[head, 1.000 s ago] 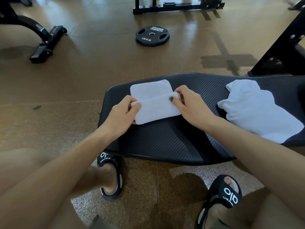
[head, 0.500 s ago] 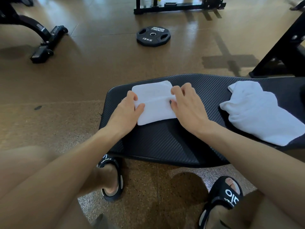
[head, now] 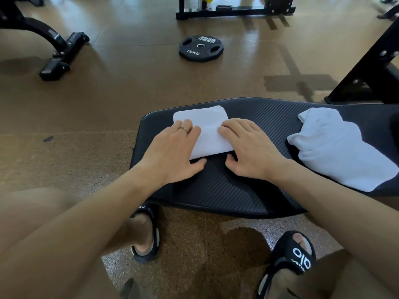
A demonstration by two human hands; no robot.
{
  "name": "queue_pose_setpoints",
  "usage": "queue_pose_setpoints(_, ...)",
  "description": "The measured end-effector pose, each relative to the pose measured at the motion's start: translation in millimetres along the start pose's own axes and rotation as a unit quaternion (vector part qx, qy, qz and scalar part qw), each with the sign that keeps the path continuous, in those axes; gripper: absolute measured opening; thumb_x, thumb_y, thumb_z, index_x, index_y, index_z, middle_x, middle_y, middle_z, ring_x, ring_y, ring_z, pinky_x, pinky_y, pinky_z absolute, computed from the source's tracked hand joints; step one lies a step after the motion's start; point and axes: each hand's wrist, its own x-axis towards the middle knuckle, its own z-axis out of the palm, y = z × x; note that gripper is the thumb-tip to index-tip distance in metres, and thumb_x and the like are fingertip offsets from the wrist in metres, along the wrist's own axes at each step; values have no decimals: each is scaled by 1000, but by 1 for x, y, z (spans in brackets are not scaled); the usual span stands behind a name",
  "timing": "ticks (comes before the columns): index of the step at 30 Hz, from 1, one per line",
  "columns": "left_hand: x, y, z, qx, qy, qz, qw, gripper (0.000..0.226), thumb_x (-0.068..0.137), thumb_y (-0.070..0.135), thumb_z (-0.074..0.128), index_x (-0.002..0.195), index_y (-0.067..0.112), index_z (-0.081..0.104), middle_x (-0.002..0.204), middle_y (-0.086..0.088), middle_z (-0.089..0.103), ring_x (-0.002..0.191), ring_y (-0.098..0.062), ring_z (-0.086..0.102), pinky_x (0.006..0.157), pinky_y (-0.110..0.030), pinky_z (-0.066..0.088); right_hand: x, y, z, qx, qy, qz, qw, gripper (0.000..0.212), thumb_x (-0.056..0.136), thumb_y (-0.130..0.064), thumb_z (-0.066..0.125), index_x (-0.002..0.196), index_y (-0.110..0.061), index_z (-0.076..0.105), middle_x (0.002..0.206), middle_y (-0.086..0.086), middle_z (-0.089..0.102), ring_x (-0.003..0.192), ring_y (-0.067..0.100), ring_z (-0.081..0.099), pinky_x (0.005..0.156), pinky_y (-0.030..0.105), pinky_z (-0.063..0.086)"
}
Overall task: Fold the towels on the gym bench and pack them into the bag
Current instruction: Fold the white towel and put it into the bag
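A small white towel [head: 208,130], folded into a rectangle, lies on the left end of the black gym bench [head: 218,188]. My left hand [head: 172,152] presses flat on its left side, fingers straight, a ring on one finger. My right hand [head: 248,147] lies flat on its right side, thumb down on the bench pad. A second white towel [head: 341,147], loose and rumpled, lies on the right part of the bench. No bag is in view.
A black 15 kg weight plate [head: 200,48] lies on the brown floor beyond the bench. A black machine leg [head: 58,50] stands at far left, a rack base [head: 233,9] at the top, a black frame [head: 371,70] at right. My sandalled feet [head: 145,236] are under the bench's near edge.
Both hands pinched the near flap of the small towel and folded it away from me. Now they have let go and lie flat on the folded towel, pressing it down.
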Motion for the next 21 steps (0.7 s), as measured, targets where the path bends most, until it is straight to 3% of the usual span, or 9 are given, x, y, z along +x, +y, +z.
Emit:
queue_pose_setpoints(3, -1, 1, 6, 31, -10, 3, 999, 53, 75, 46, 61, 112, 10, 49, 112, -9, 52, 95, -27, 47, 79, -39, 47, 5, 1, 1, 23, 3, 16, 1000, 52, 75, -19, 62, 126, -8, 57, 126, 6, 57, 122, 28, 52, 109, 39, 37)
queue_pose_setpoints(6, 3, -3, 6, 33, 5, -3, 999, 44, 72, 30, 62, 109, 8, 51, 104, -10, 55, 88, -28, 50, 70, -38, 45, 11, 2, -1, 34, 29, 16, 999, 45, 78, -22, 56, 121, -10, 59, 115, 3, 62, 108, 27, 58, 101, 39, 42)
queue_pose_setpoints(10, 1, -8, -9, -75, 62, -45, 994, 35, 78, 27, 55, 110, 13, 53, 92, -2, 58, 79, -25, 54, 61, -33, 37, 16, 1, -11, 164, 61, 72, 982, 41, 82, -29, 48, 118, -14, 61, 105, -2, 65, 91, 21, 59, 84, 35, 46)
queue_pose_setpoints(13, 5, -15, -17, -226, 13, -123, 966, 25, 81, 29, 50, 104, 22, 52, 93, 6, 57, 86, -22, 52, 71, -39, 44, 18, 3, -16, 295, 29, 141, 945, 31, 87, -30, 49, 116, -24, 58, 104, -9, 63, 92, 12, 57, 77, 29, 44)
queue_pose_setpoints(16, 9, -22, -14, -347, -41, -196, 916, 18, 83, 33, 46, 98, 27, 54, 94, 3, 61, 91, -23, 56, 76, -42, 48, 23, 6, -15, 361, -13, 209, 909, 22, 97, -32, 50, 119, -28, 54, 103, -10, 60, 92, 6, 56, 70, 25, 41)
queue_pose_setpoints(19, 15, -26, -8, -397, -62, -260, 878, 10, 92, 29, 47, 95, 26, 57, 95, 2, 63, 88, -19, 58, 70, -36, 45, 33, 8, -11, 393, -32, 258, 882, 27, 102, -41, 48, 126, -28, 50, 105, -11, 59, 95, 4, 55, 69, 22, 41)
queue_pose_setpoints(21, 19, -28, -7, -397, -70, -279, 872, 13, 94, 29, 47, 96, 24, 59, 95, 3, 63, 88, -16, 57, 67, -32, 42, 38, 8, -8, 395, -36, 282, 873, 34, 102, -45, 49, 131, -27, 48, 106, -8, 59, 95, 5, 55, 70, 22, 43)
